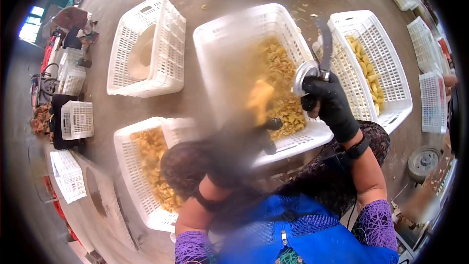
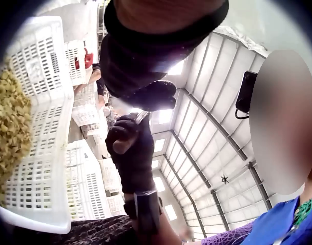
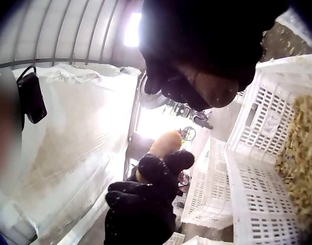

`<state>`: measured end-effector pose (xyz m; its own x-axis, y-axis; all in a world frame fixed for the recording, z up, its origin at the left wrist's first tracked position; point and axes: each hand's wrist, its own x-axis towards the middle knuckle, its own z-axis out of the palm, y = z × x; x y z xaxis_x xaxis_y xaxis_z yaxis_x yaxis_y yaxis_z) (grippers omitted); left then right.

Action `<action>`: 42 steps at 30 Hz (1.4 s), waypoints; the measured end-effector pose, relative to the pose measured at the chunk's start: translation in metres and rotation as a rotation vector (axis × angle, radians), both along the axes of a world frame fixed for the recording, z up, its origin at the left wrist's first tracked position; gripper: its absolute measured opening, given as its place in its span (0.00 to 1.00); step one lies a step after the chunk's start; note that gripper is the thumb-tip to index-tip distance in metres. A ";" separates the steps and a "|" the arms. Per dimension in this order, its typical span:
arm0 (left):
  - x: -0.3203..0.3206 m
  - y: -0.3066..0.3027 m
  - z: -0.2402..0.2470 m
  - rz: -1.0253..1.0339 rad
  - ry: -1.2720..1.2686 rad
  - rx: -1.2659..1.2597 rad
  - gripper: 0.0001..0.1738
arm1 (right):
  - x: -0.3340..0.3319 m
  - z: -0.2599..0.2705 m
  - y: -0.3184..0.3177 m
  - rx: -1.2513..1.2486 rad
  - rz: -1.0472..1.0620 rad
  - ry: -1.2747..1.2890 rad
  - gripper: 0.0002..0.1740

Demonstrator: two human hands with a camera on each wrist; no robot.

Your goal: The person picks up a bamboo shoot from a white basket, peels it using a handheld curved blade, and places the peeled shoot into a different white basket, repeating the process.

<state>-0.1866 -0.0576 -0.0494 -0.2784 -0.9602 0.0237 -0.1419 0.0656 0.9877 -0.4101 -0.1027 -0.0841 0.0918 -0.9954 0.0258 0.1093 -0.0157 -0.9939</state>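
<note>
My left hand point(image 1: 239, 139), in a black glove and blurred in the head view, pinches a pale yellow piece point(image 3: 166, 145) that stands up past the fingers. My right hand point(image 1: 332, 107), gloved too, grips a metal tool with a round ring point(image 1: 305, 76) and a curved blade point(image 1: 326, 44) pointing away from me. Below both hands, a white crate point(image 1: 205, 34) holds a heap of yellow pieces point(image 1: 288, 112). In the left wrist view the left glove point(image 2: 138, 66) is above the right glove point(image 2: 133, 153), and the piece is hidden there.
At the right stands a crate point(image 1: 398, 76) with long yellow pieces point(image 1: 364, 61). Another crate point(image 1: 122, 151) with yellow pieces is at the lower left, and a further crate point(image 1: 171, 44) stands at the upper left. A small wheel point(image 1: 424, 163) lies at the right.
</note>
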 end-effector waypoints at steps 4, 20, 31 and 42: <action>-0.002 -0.004 -0.033 -0.119 -0.434 -0.585 0.17 | 0.016 0.011 0.003 0.028 0.131 0.190 0.11; 0.002 0.019 -0.053 -0.002 -0.235 -0.179 0.17 | 0.020 -0.043 -0.018 0.375 -0.120 0.122 0.11; -0.006 0.019 -0.070 0.016 0.200 0.248 0.16 | 0.031 -0.062 -0.011 -0.048 0.004 0.325 0.16; -0.013 0.015 -0.057 0.002 -0.078 0.068 0.08 | 0.030 -0.046 -0.001 -0.094 0.122 0.090 0.12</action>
